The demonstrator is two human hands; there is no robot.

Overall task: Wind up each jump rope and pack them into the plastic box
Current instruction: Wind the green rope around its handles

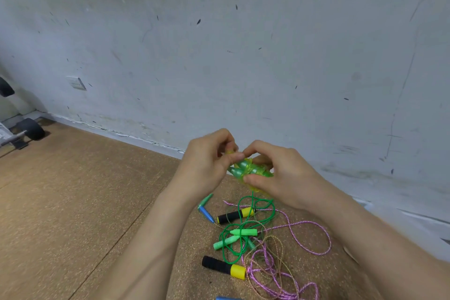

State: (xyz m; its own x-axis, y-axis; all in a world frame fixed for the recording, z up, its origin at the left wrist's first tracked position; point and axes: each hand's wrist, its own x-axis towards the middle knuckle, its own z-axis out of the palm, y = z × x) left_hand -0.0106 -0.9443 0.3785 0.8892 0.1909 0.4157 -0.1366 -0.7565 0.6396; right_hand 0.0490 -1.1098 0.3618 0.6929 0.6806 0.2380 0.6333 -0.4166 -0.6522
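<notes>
Wound bundle (248, 169): yellow-green cord wrapped round two translucent green handles, held in the air between both hands, above the floor (73, 202) and close to the wall (243, 56).

Left hand (207, 165): fingers curled, thumb and forefinger pinching the bundle's upper left end.

Right hand (280, 178): fingers curled over the bundle's far side, thumb pressed on its near edge. The part of the bundle under the palm is hidden.

Directly below the hands, a loose tangle on the floor:
- green rope (272, 209) in open loops, its two light green handles (243, 232) lying inside them
- pink rope (326, 238) sweeping out right and piling up toward the lower edge
- thin tan cord (275, 246) threaded through the pink and green loops
- two black-and-yellow handles: one (235, 216) at the top of the tangle, one (222, 266) at the lower left
- blue handle (206, 213) and slim green handle (205, 200) touching at one end, just left of the tangle, partly behind the left wrist
- another blue handle (227, 298) cut off by the bottom edge

Can't tell which cord goes to which handle in the knot.

Far left: wall socket (76, 83) low on the wall, black wheel (31, 128) on the floor by the corner.
</notes>
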